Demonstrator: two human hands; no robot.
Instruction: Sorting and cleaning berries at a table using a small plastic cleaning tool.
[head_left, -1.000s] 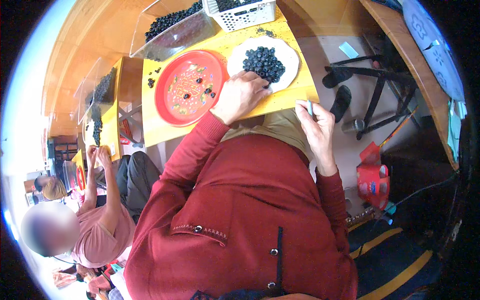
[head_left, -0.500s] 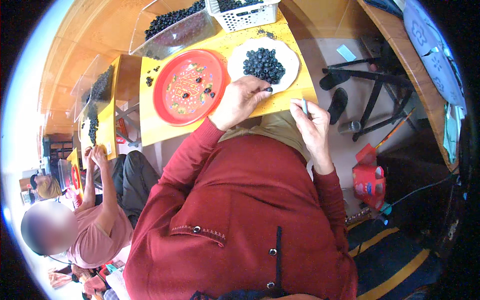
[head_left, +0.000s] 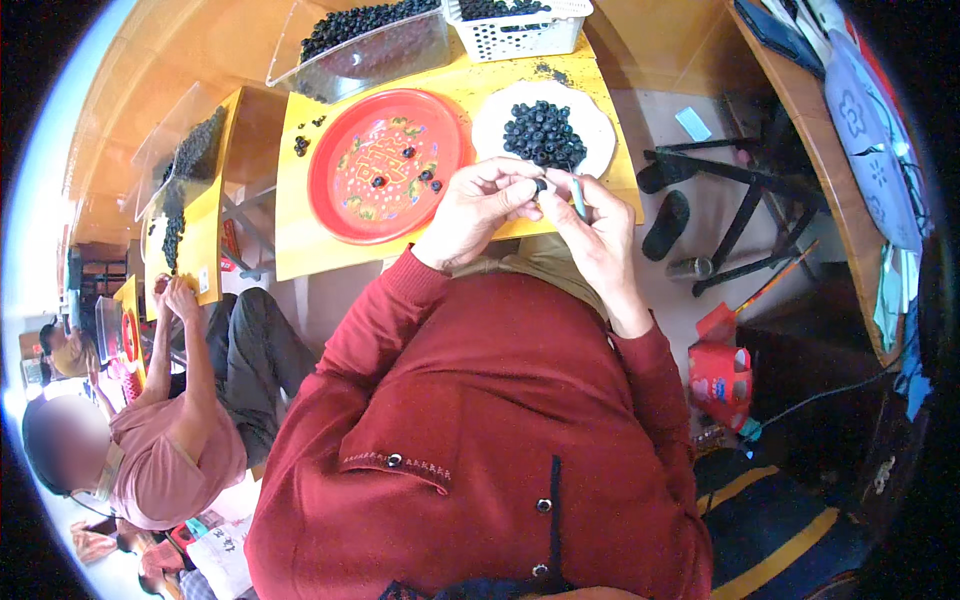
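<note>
Above the table's near edge, my left hand [head_left: 485,210] pinches a small black round piece [head_left: 541,185] between thumb and fingertips. Right against it, my right hand [head_left: 595,235] is closed on a slim pale green stick-like tool [head_left: 579,198], its fingertips meeting the black piece. What the tool's tip does is hidden by the fingers. Just beyond both hands lies a white scalloped plate [head_left: 597,128] with a heap of similar black pieces [head_left: 543,132]. To the left of it sits a red round tray [head_left: 330,190] with a printed pattern and several black pieces on it.
A clear bin [head_left: 390,62] and a white perforated basket [head_left: 525,38], both holding black pieces, stand at the table's far side. Loose pieces [head_left: 302,145] lie left of the tray. Another person [head_left: 175,450] works at a neighbouring table on the left. A folding stand [head_left: 740,200] is at right.
My right hand has moved left and up, bringing the green tool to the black piece in my left hand. My left hand has barely shifted; the whole view has moved slightly.
</note>
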